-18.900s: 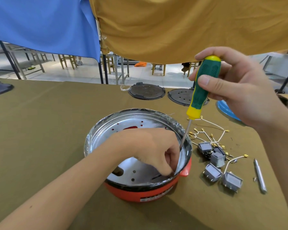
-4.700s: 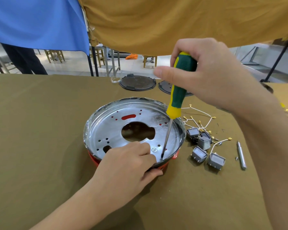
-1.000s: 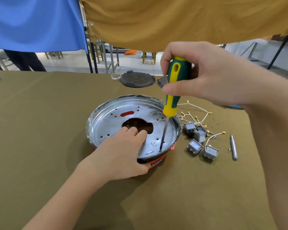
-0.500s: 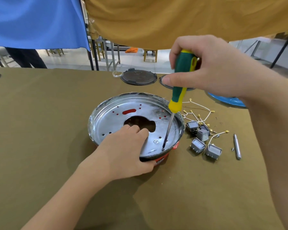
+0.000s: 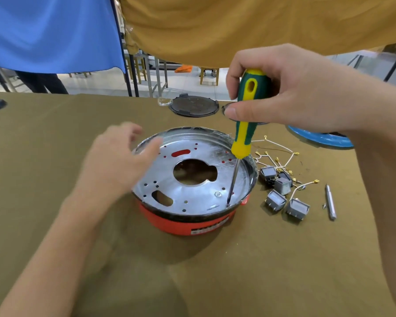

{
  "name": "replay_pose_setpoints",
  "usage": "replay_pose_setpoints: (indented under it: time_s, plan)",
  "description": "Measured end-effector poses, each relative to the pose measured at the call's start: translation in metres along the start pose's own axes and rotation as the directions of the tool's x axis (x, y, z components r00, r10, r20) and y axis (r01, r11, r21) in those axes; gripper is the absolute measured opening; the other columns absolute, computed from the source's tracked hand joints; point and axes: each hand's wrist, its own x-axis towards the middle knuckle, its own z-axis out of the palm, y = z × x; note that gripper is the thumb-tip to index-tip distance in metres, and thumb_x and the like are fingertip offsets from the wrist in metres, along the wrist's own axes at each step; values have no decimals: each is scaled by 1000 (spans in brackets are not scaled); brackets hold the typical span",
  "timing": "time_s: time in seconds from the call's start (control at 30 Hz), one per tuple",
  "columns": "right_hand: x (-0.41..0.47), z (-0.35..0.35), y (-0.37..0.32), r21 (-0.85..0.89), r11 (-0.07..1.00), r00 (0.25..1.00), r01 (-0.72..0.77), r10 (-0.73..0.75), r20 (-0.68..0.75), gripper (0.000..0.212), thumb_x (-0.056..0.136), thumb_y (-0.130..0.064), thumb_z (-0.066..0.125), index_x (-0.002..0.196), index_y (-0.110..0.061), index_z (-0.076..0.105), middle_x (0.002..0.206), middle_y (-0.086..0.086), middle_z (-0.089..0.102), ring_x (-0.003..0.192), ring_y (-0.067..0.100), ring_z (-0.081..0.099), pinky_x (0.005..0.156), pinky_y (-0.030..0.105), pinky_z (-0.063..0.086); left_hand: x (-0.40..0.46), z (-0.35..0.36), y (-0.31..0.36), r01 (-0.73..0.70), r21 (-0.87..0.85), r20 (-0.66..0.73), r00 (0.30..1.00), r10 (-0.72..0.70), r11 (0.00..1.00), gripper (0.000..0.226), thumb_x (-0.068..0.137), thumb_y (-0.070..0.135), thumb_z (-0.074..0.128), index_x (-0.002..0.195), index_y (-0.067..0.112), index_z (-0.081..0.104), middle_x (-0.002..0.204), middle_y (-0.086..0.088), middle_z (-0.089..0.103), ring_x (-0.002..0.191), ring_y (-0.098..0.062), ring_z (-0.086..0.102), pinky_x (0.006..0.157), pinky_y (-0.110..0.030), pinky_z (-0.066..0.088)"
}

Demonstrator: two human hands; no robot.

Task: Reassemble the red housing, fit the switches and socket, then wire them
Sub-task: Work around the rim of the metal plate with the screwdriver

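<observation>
Head view: right hand grips screwdriver over red housing; left hand spread, holding nothing.

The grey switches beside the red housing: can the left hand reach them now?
Probably not directly: the red housing and the right hand's screwdriver stand between the left hand and the switches.
</observation>
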Motion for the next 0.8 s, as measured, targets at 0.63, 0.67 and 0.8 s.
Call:
replay_pose_setpoints:
  time_s: [0.63,0.67,0.8]
  plan:
    - [-23,-1,-1,-39,999,996,14,-17,-91,19,84,-41,71,87,-30,56,75,-7,61,60,11,57,54,25,50,20,9,-12,662,-533,606,733,-309,527,20,74,13,60,94,15,63,75,-5,59,65,-25,55,66,-29,47]
    - [-26,-1,-1,-24,1000,996,20,-22,-92,20,83,-42,70,88,-29,56,76,-6,62,63,13,59,59,33,54,18,9,-10,645,-597,600,754,-268,477,19,77,11,58,94,14,65,73,-3,64,62,-22,61,62,-27,51]
    - [-39,2,5,24,999,992,42,-39,-120,24,79,-47,70,90,-29,59,79,-5,64,69,16,62,62,36,52,21,11,-7,490,-783,444,871,-209,382,42,62,13,56,104,14,60,90,-5,65,76,-22,63,66,-30,51]
